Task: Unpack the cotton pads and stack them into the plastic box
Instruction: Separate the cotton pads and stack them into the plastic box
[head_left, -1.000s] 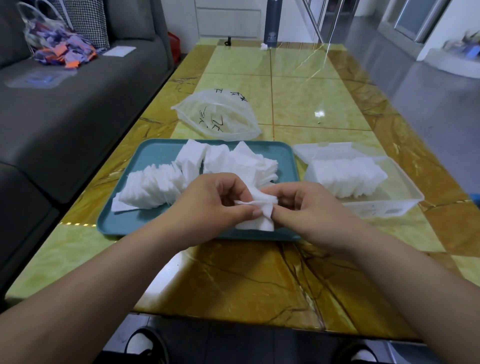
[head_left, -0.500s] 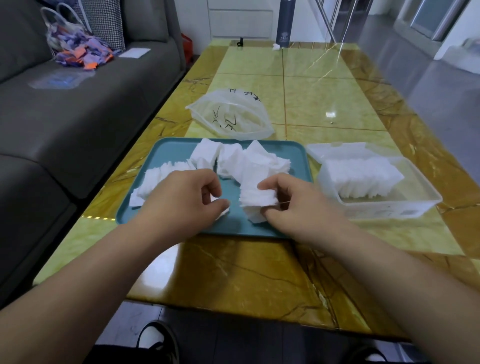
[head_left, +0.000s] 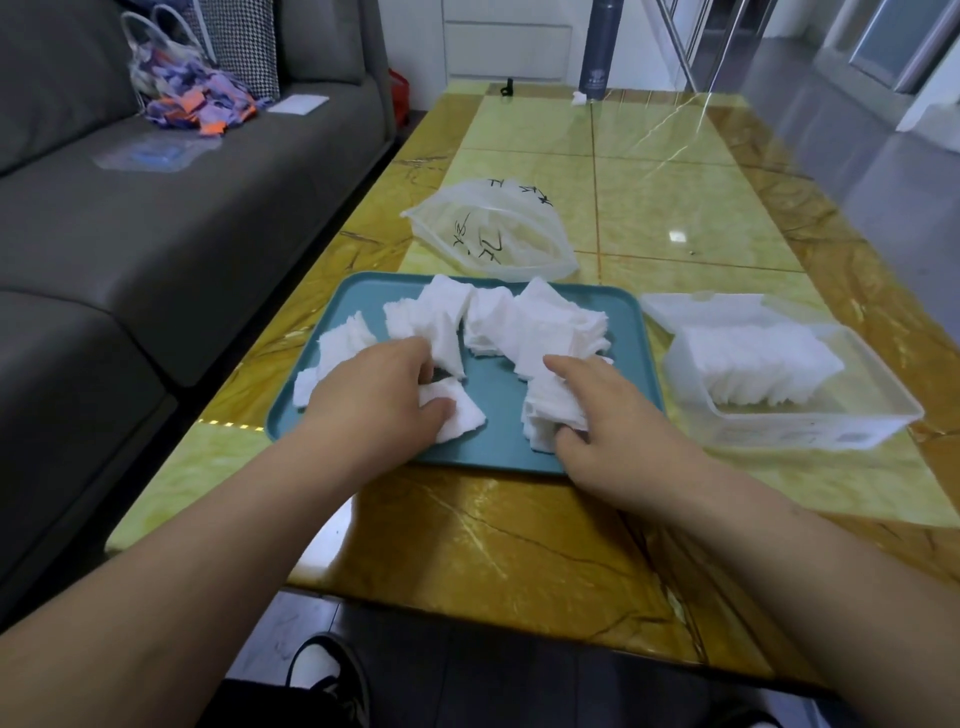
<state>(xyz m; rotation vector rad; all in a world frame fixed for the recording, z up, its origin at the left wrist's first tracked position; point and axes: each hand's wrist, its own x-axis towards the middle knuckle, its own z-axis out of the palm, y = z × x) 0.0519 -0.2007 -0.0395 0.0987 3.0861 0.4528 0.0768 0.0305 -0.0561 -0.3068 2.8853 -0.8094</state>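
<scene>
White cotton pads (head_left: 524, 322) lie in loose heaps on a teal tray (head_left: 631, 332). My left hand (head_left: 374, 395) rests on the tray's left side, fingers curled over a few pads (head_left: 457, 413). My right hand (head_left: 613, 415) grips a small stack of pads (head_left: 550, 410) at the tray's front right, index finger stretched out. To the right stands the clear plastic box (head_left: 872, 410), with a row of pads (head_left: 753, 364) inside and its lid (head_left: 691, 312) hinged open behind.
An empty clear plastic bag with black print (head_left: 493, 234) lies behind the tray. A dark tall bottle (head_left: 597, 47) stands at the table's far end. A grey sofa (head_left: 130, 218) runs along the left, carrying a bag of coloured bits (head_left: 192, 98).
My hands were together in front of the tray, holding one bunch of pads. They have parted: the left went onto the tray's left pads, the right keeps the stack lower on the tray.
</scene>
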